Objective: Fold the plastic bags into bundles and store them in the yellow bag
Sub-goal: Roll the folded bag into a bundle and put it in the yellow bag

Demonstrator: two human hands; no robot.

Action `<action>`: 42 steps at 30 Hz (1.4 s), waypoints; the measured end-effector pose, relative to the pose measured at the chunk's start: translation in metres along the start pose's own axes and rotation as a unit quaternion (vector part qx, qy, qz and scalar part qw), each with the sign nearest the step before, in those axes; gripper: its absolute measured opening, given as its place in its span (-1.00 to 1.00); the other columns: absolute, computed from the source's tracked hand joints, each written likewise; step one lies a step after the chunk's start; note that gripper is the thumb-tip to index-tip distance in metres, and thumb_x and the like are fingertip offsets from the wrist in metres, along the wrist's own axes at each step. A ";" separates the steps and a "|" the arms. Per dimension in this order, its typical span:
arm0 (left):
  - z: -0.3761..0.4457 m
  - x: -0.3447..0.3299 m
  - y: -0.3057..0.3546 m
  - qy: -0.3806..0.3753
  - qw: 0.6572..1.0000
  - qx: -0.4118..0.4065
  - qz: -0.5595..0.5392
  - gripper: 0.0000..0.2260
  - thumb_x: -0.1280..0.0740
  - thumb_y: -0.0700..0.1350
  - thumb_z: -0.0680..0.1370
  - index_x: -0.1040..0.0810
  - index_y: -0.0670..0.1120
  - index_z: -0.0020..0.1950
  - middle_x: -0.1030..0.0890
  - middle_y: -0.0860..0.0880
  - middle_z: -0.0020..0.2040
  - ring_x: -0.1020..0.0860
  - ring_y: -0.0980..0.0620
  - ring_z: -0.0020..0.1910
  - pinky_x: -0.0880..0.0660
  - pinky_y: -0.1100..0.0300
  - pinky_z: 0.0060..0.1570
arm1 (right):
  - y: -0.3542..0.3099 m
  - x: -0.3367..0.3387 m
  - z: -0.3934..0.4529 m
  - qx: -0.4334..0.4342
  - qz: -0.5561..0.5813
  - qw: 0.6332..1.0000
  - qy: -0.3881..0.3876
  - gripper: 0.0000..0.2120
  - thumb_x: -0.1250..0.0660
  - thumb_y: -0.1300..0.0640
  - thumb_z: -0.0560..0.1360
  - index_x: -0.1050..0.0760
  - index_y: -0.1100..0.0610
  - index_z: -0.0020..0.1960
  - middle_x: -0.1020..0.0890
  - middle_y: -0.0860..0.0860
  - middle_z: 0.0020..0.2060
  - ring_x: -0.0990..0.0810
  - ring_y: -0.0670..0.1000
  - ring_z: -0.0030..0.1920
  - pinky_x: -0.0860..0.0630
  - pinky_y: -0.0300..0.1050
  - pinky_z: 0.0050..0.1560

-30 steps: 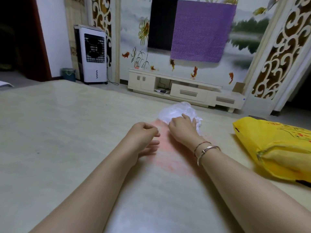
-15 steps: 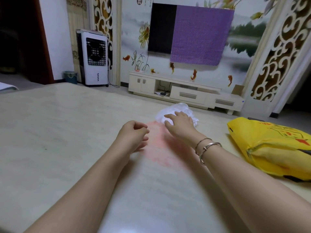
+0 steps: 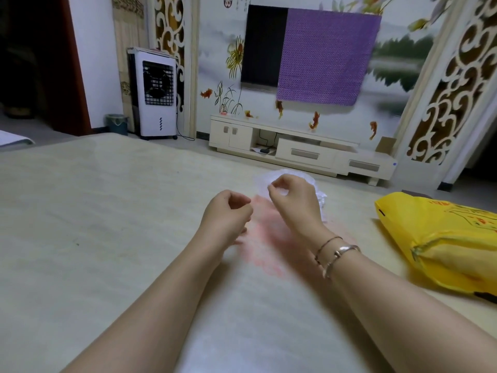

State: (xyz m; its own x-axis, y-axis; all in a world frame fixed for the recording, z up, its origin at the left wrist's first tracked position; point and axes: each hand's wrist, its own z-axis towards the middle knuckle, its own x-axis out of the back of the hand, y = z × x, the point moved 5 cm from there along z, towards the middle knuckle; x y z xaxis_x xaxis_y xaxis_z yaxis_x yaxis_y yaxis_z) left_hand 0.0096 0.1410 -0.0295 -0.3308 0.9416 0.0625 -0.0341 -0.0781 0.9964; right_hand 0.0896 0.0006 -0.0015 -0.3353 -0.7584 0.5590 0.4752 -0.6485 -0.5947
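On the table (image 3: pixel 80 211) my left hand (image 3: pixel 228 211) and right hand (image 3: pixel 291 200) each pinch the thin pink bag (image 3: pixel 269 238) with curled fingers; its length runs toward me, white bags (image 3: pixel 320 196) just beyond, yellow bag (image 3: pixel 443 243) far right

A white air cooler (image 3: pixel 155 92) stands by the wall, near a small bin (image 3: pixel 116 124). A purple cloth (image 3: pixel 325 56) half covers the television (image 3: pixel 262 47) above a low cream cabinet (image 3: pixel 298 149).
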 end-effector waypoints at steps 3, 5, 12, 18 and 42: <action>-0.012 -0.003 0.015 0.001 0.994 -0.101 0.033 -0.83 -0.40 -0.17 0.51 -0.54 -0.06 0.09 -0.61 0.07 0.08 -0.61 0.11 -0.01 -0.59 0.08 0.00 | -0.020 0.033 -0.021 -0.017 0.124 0.992 0.025 -0.91 -0.35 0.15 0.48 -0.60 0.08 -0.19 -0.66 -0.09 -0.26 -0.63 -0.10 -0.17 -0.50 -0.26 -0.14; -0.024 -0.007 0.025 -0.014 0.989 -0.146 0.035 -0.72 -0.45 -0.12 0.48 -0.53 -0.05 0.16 -0.59 0.12 0.13 -0.58 0.17 0.06 -0.52 0.27 0.02 | -0.029 0.054 -0.035 -0.040 0.218 0.975 0.015 -0.90 -0.37 0.21 0.49 -0.60 0.11 -0.20 -0.69 0.01 -0.26 -0.68 -0.02 -0.18 -0.56 -0.20 -0.13; -0.050 -0.022 0.028 -0.078 0.987 -0.131 -0.042 -0.90 -0.41 -0.24 0.51 -0.60 -0.24 -0.01 -0.64 -0.09 -0.13 -0.63 0.00 -0.13 -0.63 -0.05 -0.02 | -0.039 0.078 -0.082 -0.148 0.470 0.862 -0.119 -0.80 -0.24 0.18 0.59 -0.62 0.21 -0.05 -0.70 0.16 -0.15 -0.68 0.08 -0.13 -0.61 -0.13 -0.13; -0.045 -0.020 0.022 -0.070 0.989 -0.052 -0.117 -0.93 -0.36 -0.28 0.54 -0.60 -0.29 -0.06 -0.58 -0.18 -0.21 -0.57 0.03 -0.34 -0.61 0.18 -0.31 | -0.003 0.070 -0.091 -0.183 0.431 0.880 -0.075 -0.84 -0.22 0.33 0.56 -0.57 0.22 -0.01 -0.67 0.12 -0.11 -0.63 0.06 -0.07 -0.57 -0.06 -0.07; -0.039 -0.018 0.008 -0.057 0.984 -0.030 0.165 -0.79 -0.30 -0.04 0.58 -0.50 -0.15 -0.17 -0.56 0.02 -0.31 -0.47 -0.01 -0.38 -0.43 0.20 -0.35 | 0.027 0.096 -0.082 -0.204 0.263 0.942 0.054 -0.83 -0.31 0.13 0.56 -0.41 0.10 -0.19 -0.57 0.02 -0.33 -0.48 -0.01 -0.35 -0.44 -0.17 -0.32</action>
State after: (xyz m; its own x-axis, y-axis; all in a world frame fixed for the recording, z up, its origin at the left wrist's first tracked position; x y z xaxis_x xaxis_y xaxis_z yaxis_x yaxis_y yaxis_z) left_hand -0.0212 0.1104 -0.0254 -0.2257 0.8920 0.3916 0.0015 -0.4016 0.9158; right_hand 0.0036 -0.0949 -0.0113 -0.2325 -0.9696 0.0766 0.2547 -0.1367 -0.9573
